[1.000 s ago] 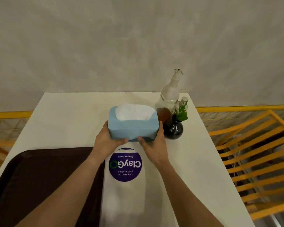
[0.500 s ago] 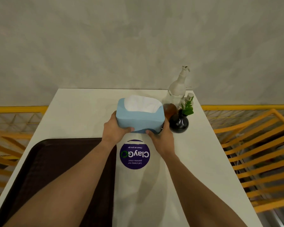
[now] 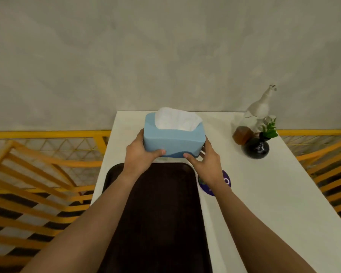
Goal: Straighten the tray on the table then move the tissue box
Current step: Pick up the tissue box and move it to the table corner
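purple round sticker [image 3: 222,184] on table, mostly covered, lettering unreadable

Tissue box [image 3: 173,139]: matt blue, smooth, w/ soft white paper on top. Tray [image 3: 161,213] just before it: dark brown, matt, fine texture. Worktop [image 3: 264,194]: white, smooth. Vase [image 3: 256,148] right of box: glossy black.

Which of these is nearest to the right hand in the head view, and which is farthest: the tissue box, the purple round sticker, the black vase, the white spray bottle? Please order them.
From the right hand:
1. Tissue box, held by it, on its left.
2. Purple round sticker, on the table, partly hidden under the wrist.
3. Black vase, to its right.
4. White spray bottle, behind the vase, near the wall.
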`<action>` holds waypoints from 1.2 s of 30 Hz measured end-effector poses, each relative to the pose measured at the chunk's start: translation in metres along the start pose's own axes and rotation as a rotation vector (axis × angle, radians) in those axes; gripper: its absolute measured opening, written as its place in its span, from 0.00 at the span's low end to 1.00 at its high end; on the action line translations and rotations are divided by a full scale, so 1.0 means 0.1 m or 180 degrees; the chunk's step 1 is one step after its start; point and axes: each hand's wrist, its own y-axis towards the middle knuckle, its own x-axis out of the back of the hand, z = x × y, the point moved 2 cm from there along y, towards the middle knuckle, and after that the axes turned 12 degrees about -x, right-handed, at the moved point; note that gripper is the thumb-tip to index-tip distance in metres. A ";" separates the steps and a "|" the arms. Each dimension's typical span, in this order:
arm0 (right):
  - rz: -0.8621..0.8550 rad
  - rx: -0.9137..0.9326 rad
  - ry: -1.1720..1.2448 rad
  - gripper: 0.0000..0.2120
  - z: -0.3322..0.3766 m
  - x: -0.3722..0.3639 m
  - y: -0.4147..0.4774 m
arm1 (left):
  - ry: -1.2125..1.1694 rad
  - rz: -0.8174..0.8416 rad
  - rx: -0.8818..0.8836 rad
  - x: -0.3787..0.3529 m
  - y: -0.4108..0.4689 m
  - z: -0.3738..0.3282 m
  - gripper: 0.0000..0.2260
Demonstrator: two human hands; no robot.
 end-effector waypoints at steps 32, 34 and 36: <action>0.0403 -0.0004 -0.0369 0.43 0.38 -1.78 1.12 | -0.0231 -0.0054 0.0254 0.89 0.94 1.65 0.38; 0.0418 -0.0028 -0.0350 0.43 0.31 -1.83 1.21 | -0.0215 -0.0046 0.0267 0.85 1.01 1.73 0.38; 0.0398 -0.0030 -0.0359 0.43 0.25 -1.86 1.28 | -0.0172 -0.0031 0.0283 0.81 1.06 1.78 0.38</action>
